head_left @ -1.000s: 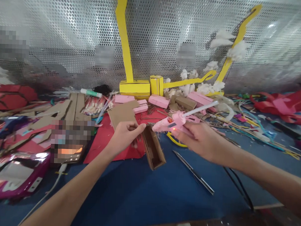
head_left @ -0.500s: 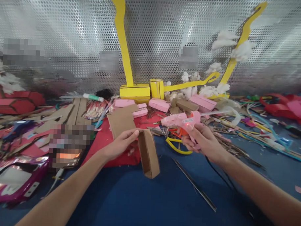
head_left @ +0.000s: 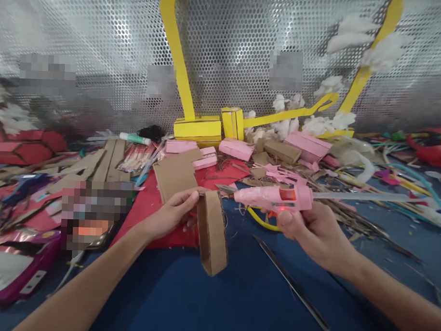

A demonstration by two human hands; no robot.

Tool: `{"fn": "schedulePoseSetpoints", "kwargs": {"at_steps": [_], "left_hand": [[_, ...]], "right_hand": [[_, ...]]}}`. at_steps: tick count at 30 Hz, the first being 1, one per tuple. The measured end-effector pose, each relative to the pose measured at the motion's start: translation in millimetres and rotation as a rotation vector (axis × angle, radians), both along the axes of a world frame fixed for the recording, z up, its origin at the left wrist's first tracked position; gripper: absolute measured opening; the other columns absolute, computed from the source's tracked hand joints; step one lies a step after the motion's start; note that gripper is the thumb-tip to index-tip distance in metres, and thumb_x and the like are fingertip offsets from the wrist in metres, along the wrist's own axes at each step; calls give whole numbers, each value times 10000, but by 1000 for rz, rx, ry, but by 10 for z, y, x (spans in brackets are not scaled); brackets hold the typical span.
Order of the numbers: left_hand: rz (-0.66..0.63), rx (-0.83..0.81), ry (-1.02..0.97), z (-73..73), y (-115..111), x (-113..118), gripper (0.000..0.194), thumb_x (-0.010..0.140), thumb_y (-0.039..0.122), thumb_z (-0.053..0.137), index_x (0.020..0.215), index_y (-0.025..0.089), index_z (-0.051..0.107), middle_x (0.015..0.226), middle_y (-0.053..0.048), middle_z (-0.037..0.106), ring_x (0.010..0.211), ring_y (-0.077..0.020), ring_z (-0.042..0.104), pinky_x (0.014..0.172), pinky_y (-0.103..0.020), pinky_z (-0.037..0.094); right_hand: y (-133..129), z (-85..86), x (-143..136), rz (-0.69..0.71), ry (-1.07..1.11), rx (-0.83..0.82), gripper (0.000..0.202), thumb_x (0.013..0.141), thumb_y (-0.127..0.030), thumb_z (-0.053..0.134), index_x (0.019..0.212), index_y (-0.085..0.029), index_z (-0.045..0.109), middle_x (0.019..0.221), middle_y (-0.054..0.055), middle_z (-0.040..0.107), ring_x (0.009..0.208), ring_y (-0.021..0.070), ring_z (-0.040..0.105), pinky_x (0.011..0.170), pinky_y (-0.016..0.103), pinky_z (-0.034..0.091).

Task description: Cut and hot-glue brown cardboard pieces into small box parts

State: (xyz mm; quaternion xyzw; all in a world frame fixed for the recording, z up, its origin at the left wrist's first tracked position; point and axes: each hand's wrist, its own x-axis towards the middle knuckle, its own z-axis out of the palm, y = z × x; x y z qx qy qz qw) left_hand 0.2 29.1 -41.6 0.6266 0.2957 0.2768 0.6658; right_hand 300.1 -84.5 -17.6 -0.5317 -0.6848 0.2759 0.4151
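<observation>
My left hand [head_left: 178,210] pinches the upper left edge of a folded cardboard box frame [head_left: 217,233], which hangs upright with its hollow side showing. In my right hand [head_left: 307,231] is a pink hot glue gun [head_left: 273,197], its small light glowing red. A clear glue stick [head_left: 360,195] juts from the gun's back end. The gun's nozzle points left, close to the top right corner of the cardboard frame; whether it touches cannot be made out. Behind the frame a flat cardboard piece [head_left: 175,173] lies on red sheet material [head_left: 146,216].
A metal-coloured long thin tool [head_left: 292,284] lies on the blue surface [head_left: 158,298]. Yellow boxes [head_left: 197,128] and pink boxes [head_left: 236,149] stand along the perforated metal wall [head_left: 217,49]. A purple package [head_left: 25,265] and a phone [head_left: 95,231] sit at left; scraps crowd the right.
The glue gun has turned level and come nearer, with its nozzle now by the cardboard frame's top. The frame has shifted slightly left and down in view.
</observation>
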Motion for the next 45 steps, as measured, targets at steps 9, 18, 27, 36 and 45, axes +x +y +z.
{"fn": "schedulePoseSetpoints", "kwargs": {"at_steps": [9,18,27,36,45], "left_hand": [[-40,65,-60,-18,-10,24,455,1009,578,475,1144,182,655,697,37,506,461,-42,387,410,-158,340],[-36,65,-65,-5,-23,48,448,1009,573,481,1192,199,647,735,30,526,473,-40,390,408,-153,346],[-25,65,-50,-16,-14,37,451,1014,569,472,1221,204,636,722,32,516,480,-46,399,407,-148,352],[-29,56,-42,14,-18,52,486,1002,588,483,1214,182,647,713,35,504,464,-39,392,394,-144,334],[-13,29,-37,2,-12,43,498,985,603,507,1218,188,652,701,35,509,452,-45,392,388,-153,332]], "right_hand": [[2,43,-90,-63,-149,114,548,994,-609,465,615,-224,369,544,-48,313,496,96,273,450,265,212],[4,76,-117,-149,-432,356,444,1010,-453,494,640,-208,476,514,-66,346,450,85,295,438,255,240],[7,61,-110,-162,-461,375,458,1009,-434,494,612,-208,456,505,-71,327,449,82,293,439,249,245],[-12,126,-98,-93,-432,300,373,1013,-422,486,771,-196,659,521,-37,440,470,122,369,459,262,319],[-37,133,-58,-49,-427,271,379,1023,-452,472,905,-230,756,483,-27,474,444,160,417,494,292,386]]}}
